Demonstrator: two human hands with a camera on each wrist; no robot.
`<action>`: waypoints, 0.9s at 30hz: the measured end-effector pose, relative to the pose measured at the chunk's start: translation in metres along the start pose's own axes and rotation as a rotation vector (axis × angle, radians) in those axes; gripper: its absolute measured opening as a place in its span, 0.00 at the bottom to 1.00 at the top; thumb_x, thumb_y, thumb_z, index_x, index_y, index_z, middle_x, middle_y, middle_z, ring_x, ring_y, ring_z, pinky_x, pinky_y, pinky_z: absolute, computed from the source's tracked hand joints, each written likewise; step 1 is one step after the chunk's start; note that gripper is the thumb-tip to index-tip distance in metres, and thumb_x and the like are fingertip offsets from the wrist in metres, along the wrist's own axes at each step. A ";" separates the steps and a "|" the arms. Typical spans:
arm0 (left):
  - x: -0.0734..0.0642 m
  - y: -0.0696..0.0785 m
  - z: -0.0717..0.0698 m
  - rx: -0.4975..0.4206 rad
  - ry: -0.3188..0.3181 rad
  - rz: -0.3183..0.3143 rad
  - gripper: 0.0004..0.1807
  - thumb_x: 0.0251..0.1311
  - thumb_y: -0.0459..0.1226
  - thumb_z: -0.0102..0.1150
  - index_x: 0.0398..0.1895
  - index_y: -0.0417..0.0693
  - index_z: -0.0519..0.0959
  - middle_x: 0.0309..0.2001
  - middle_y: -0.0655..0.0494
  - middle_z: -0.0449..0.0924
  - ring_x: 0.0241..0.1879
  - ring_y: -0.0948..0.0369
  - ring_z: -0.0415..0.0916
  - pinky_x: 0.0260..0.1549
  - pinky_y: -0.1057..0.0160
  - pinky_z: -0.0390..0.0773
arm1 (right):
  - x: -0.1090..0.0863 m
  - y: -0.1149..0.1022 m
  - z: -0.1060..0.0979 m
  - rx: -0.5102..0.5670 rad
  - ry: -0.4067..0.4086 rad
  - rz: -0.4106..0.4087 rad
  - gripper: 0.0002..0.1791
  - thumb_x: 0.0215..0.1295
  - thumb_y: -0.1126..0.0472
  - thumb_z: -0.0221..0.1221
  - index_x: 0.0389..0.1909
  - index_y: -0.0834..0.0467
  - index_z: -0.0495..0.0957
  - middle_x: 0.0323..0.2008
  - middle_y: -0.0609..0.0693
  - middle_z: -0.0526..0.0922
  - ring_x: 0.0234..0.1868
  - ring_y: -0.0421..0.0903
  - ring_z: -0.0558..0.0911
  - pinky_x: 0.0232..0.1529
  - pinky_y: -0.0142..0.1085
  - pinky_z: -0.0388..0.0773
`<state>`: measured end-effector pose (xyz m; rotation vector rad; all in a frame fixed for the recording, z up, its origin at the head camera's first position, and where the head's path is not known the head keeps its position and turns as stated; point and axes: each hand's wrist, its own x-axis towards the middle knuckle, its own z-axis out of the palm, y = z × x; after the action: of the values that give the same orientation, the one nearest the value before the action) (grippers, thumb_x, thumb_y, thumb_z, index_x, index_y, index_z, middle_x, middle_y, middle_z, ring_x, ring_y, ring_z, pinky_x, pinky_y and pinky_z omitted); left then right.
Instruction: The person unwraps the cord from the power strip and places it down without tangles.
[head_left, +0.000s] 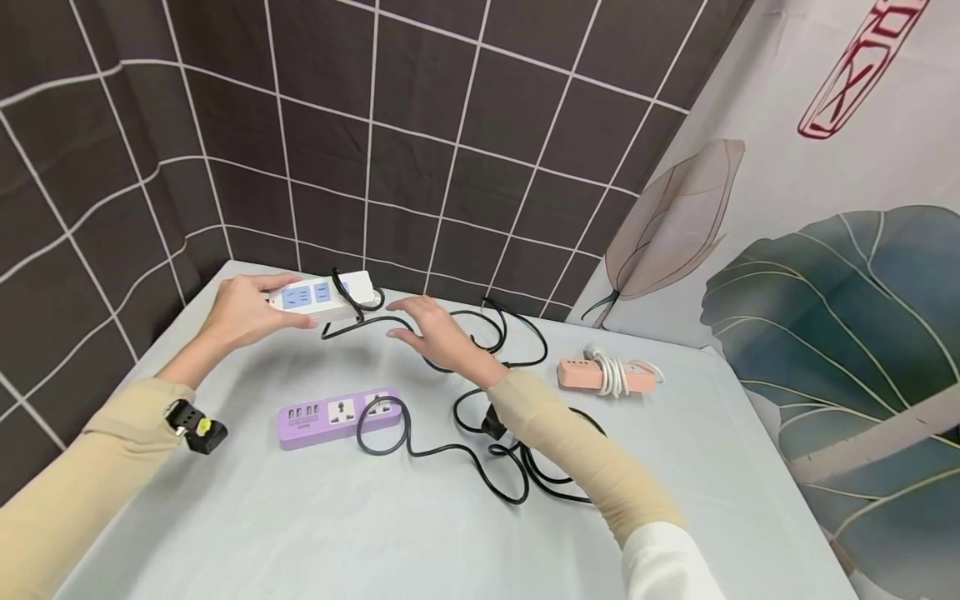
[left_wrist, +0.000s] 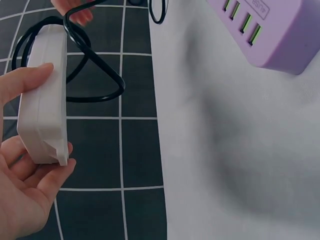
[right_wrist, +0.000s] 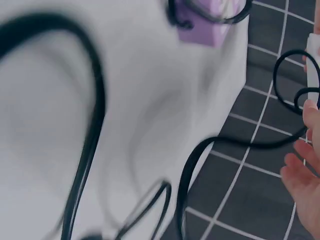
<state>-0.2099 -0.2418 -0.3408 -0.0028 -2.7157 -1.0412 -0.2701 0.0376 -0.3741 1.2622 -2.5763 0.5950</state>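
Observation:
At the far left of the table, my left hand (head_left: 242,312) grips one end of a white power strip (head_left: 318,293) with blue sockets. In the left wrist view, the thumb lies on one side of the strip and fingertips hold its lower end. A black cord (head_left: 382,318) loops around the strip's other end and trails right. My right hand (head_left: 438,333) is just right of that end, thumb and fingers spread apart beside the cord. Nearer to me lies a purple power strip (head_left: 315,428) with USB ports; a dark cord loop crosses its right socket.
Black cords (head_left: 517,467) with a black plug (head_left: 492,423) lie tangled under and beside my right forearm. An orange power strip (head_left: 641,380) wrapped in white cord lies to the right. A dark tiled backdrop (head_left: 420,175) borders the table (head_left: 375,533) behind.

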 end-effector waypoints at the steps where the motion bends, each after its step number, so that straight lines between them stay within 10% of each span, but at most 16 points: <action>1: 0.000 0.001 0.000 0.000 -0.005 -0.001 0.42 0.37 0.48 0.78 0.60 0.42 0.76 0.48 0.33 0.81 0.42 0.48 0.76 0.30 0.64 0.65 | 0.002 -0.001 0.001 0.028 -0.013 0.008 0.19 0.68 0.53 0.57 0.56 0.56 0.76 0.55 0.48 0.81 0.59 0.44 0.75 0.62 0.34 0.69; 9: -0.002 0.000 -0.001 0.006 -0.011 -0.001 0.42 0.37 0.48 0.78 0.60 0.42 0.76 0.49 0.32 0.80 0.42 0.47 0.76 0.31 0.63 0.65 | 0.003 0.003 0.001 0.086 0.071 -0.010 0.10 0.66 0.63 0.58 0.44 0.58 0.85 0.42 0.50 0.88 0.45 0.41 0.85 0.46 0.25 0.78; 27: -0.002 0.002 -0.007 -0.115 -0.104 -0.012 0.41 0.40 0.46 0.77 0.61 0.42 0.75 0.54 0.36 0.78 0.39 0.58 0.75 0.27 0.71 0.70 | -0.001 0.030 -0.003 -0.013 0.154 0.269 0.08 0.65 0.63 0.59 0.40 0.59 0.86 0.37 0.51 0.89 0.27 0.41 0.83 0.28 0.28 0.75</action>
<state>-0.2062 -0.2444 -0.3348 -0.0625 -2.7460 -1.2326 -0.2930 0.0558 -0.3795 0.8339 -2.6312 0.6931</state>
